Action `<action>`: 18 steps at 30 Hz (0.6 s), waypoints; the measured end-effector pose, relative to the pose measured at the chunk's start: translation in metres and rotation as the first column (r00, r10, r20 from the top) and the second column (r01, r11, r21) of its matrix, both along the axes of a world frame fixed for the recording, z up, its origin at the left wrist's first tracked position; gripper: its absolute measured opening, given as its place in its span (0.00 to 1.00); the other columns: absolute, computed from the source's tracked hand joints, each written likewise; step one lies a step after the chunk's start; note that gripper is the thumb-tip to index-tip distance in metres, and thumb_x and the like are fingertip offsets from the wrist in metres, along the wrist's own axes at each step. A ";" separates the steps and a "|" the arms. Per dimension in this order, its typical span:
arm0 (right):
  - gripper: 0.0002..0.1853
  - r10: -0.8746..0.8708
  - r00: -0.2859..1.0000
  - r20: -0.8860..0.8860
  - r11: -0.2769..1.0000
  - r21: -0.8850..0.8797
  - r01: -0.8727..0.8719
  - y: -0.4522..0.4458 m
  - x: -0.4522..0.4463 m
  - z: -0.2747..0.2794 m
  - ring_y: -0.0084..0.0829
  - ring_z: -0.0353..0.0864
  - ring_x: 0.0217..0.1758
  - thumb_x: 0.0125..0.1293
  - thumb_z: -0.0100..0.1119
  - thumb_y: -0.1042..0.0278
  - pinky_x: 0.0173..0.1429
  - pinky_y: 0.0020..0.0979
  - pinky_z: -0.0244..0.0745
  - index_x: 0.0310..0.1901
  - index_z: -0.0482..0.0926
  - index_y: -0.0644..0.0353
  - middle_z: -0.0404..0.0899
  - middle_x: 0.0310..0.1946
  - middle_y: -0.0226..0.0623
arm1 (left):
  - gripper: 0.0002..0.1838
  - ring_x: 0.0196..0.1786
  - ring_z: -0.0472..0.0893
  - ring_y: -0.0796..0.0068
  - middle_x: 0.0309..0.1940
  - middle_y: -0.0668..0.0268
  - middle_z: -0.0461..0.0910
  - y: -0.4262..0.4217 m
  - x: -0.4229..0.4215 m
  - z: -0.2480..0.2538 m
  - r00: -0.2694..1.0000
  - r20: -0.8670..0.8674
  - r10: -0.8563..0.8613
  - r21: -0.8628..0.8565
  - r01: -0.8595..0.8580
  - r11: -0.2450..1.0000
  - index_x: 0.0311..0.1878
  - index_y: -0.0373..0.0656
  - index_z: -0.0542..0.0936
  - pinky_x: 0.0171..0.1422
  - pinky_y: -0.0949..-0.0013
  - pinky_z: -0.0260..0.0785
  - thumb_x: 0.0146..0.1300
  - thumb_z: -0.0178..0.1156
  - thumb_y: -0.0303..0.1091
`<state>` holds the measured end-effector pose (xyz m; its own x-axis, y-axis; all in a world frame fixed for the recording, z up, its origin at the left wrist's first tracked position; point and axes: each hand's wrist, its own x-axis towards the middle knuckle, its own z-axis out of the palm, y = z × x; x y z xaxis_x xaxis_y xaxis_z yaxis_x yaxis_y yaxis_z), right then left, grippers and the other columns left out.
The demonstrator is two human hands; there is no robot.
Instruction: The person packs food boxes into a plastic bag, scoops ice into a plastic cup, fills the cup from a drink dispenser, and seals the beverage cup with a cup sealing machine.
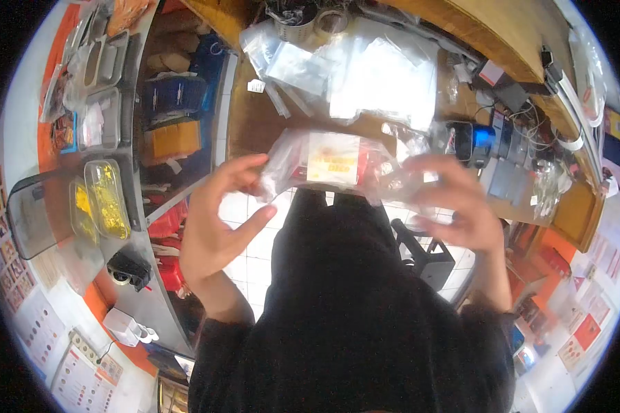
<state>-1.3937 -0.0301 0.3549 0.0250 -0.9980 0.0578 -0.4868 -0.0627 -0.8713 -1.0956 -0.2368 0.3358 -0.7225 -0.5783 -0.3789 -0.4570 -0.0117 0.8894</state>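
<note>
Plastic-wrapped package (332,160) between the curved fingers (450,197)

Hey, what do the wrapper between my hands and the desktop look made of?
The wrapper looks like thin, glossy plastic film: see-through, crinkled, catching light. The desktop seems smooth wood or laminate, from its even brown surface; I can't tell which.

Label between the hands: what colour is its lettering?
Yellow lettering on a whitish label, in the head view.
</note>
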 end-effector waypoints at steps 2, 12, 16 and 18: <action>0.33 -0.119 0.990 0.080 0.986 0.123 0.109 0.042 -0.031 -0.034 0.45 0.66 0.77 0.48 0.67 0.77 0.79 0.46 0.60 0.61 0.79 0.56 0.72 0.70 0.48 | 0.51 0.54 0.80 0.69 0.49 0.63 0.79 -0.012 0.019 -0.015 0.988 -0.038 -0.150 -0.237 0.137 0.962 0.73 0.39 0.70 0.64 0.65 0.70 0.39 0.81 0.28; 0.18 -0.403 0.887 -0.225 0.879 0.173 0.444 -0.060 -0.053 -0.119 0.44 0.86 0.54 0.65 0.63 0.74 0.62 0.38 0.78 0.57 0.81 0.62 0.85 0.53 0.49 | 0.63 0.72 0.70 0.51 0.72 0.45 0.65 0.021 -0.041 -0.063 0.991 -0.042 -0.126 -0.420 0.097 0.902 0.82 0.42 0.52 0.75 0.56 0.64 0.45 0.82 0.33; 0.21 -0.351 0.934 -0.063 0.933 -0.106 0.344 -0.196 -0.043 -0.124 0.53 0.83 0.54 0.67 0.58 0.63 0.56 0.45 0.77 0.59 0.78 0.63 0.81 0.53 0.58 | 0.34 0.62 0.79 0.66 0.63 0.52 0.79 0.037 -0.050 -0.065 0.985 -0.147 0.091 -0.430 -0.146 0.891 0.77 0.36 0.61 0.70 0.65 0.68 0.71 0.60 0.26; 0.21 -0.334 0.878 -0.342 0.937 -0.021 0.348 -0.250 -0.043 -0.147 0.56 0.83 0.53 0.68 0.58 0.62 0.56 0.47 0.77 0.58 0.78 0.64 0.82 0.50 0.60 | 0.30 0.55 0.82 0.68 0.56 0.55 0.83 0.041 -0.039 -0.069 0.976 -0.172 0.137 -0.347 -0.190 0.918 0.75 0.36 0.66 0.64 0.69 0.70 0.71 0.59 0.25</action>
<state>-1.4366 -0.2796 0.2078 -0.3064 -0.9495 0.0669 -0.7350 0.1913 -0.6505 -1.1349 -0.1956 0.2670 -0.6368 -0.7706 -0.0243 -0.3456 0.2571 0.9025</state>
